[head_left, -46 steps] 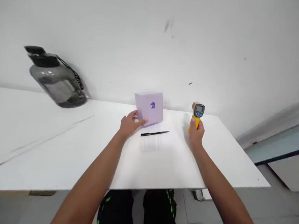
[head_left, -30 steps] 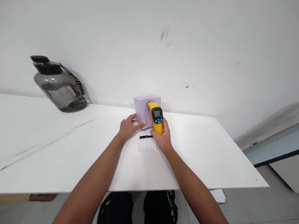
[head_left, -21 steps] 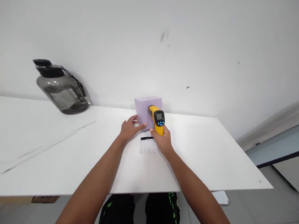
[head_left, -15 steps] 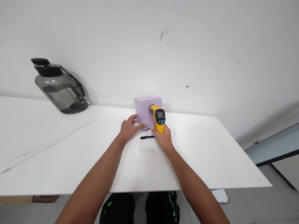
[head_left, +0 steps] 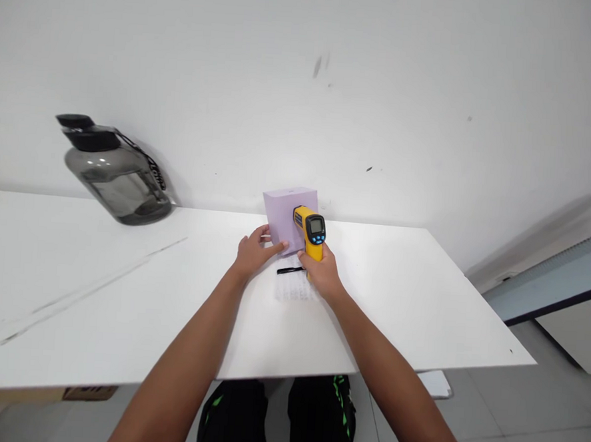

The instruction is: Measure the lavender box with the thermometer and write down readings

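Observation:
My right hand [head_left: 324, 273] is wrapped round the grip of a yellow and black infrared thermometer [head_left: 314, 249], its small screen and blue buttons facing me. The thermometer's nose points at the front of a pale purple box [head_left: 279, 220], very near or against it; I cannot tell which. Gripping the box's lower left corner is my left hand [head_left: 254, 252], thumb on the front face, fingers at the side. A black pen [head_left: 288, 270] lies just below the box, on a sheet of paper with printed or written lines [head_left: 294, 289]. My right hand partly covers the pen's right end.
A large grey see-through water bottle [head_left: 120, 180] with a black lid and strap stands at the left by the wall. The white table [head_left: 395, 307] ends at a front edge by my legs. A cardboard box [head_left: 89, 393] shows beneath the table.
The view has shifted very slightly. Both hands keep their hold on the box and the infrared thermometer; nothing else has visibly moved.

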Demonstrator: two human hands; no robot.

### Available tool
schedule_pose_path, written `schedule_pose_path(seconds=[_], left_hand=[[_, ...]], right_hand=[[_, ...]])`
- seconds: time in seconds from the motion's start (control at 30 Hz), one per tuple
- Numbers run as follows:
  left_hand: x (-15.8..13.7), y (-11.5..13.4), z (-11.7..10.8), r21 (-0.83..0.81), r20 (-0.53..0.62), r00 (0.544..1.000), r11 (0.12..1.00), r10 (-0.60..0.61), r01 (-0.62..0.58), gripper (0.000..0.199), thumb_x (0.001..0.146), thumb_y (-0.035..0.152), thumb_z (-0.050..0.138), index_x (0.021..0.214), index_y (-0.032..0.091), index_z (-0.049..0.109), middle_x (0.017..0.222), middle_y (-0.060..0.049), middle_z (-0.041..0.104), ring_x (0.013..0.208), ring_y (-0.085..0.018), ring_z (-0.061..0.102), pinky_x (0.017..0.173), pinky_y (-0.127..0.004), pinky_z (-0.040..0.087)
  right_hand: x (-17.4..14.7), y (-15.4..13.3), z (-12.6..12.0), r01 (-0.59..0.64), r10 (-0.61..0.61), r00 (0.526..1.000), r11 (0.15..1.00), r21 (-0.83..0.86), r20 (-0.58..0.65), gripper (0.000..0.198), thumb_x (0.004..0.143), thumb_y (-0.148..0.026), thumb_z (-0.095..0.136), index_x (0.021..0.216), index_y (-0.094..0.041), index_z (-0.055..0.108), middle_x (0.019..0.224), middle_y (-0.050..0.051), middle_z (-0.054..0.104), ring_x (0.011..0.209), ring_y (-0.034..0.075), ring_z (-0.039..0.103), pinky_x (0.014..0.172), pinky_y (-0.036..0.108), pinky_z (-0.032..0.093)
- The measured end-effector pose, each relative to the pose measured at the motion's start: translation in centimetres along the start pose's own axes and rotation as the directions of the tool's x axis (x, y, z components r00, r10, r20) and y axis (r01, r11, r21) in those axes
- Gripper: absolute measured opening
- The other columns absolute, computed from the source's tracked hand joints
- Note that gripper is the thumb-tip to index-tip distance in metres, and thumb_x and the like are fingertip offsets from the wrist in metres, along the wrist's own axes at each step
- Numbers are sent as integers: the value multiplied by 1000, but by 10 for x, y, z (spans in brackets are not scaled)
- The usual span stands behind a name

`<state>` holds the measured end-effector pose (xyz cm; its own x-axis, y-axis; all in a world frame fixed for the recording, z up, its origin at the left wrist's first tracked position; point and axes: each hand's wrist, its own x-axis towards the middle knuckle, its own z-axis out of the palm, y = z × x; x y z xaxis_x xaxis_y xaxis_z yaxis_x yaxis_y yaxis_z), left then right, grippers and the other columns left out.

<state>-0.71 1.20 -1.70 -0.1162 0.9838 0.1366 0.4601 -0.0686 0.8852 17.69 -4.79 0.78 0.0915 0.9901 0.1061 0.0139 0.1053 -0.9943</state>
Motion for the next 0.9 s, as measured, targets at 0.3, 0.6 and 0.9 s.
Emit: schedule_pose_path(seconds=[0.3, 0.6, 0.9], left_hand=[[-2, 3, -1, -3, 5, 1000, 1000, -31, 31, 73, 63, 56, 82, 127, 28, 60, 124, -8, 72, 116, -28, 67, 111, -46, 42], [-3, 5, 0, 15, 6, 999, 999, -37, 37, 75, 64, 56, 81, 129, 27, 59, 123, -8, 72, 117, -28, 67, 111, -46, 41], [-2, 5, 0, 24, -2, 999, 999, -35, 35, 73, 64, 56, 81, 128, 28, 60, 122, -7, 73, 117, -28, 67, 112, -46, 39]], right_hand=[[-13, -3, 4, 201, -225, 964, 966, -162, -143, 48, 78, -40, 69, 123, -26, 61, 101, 2, 70, 89, 22, 63, 87, 39, 52], [-15, -3, 5, 224, -252, 956, 958, -178, -150, 45, 78, -38, 67, 121, -24, 63, 99, 3, 70, 88, 22, 64, 86, 40, 53], [-14, -4, 5, 228, -259, 953, 955, -190, -155, 35, 78, -38, 67, 111, -25, 64, 94, 1, 69, 84, 21, 63, 84, 38, 53]])
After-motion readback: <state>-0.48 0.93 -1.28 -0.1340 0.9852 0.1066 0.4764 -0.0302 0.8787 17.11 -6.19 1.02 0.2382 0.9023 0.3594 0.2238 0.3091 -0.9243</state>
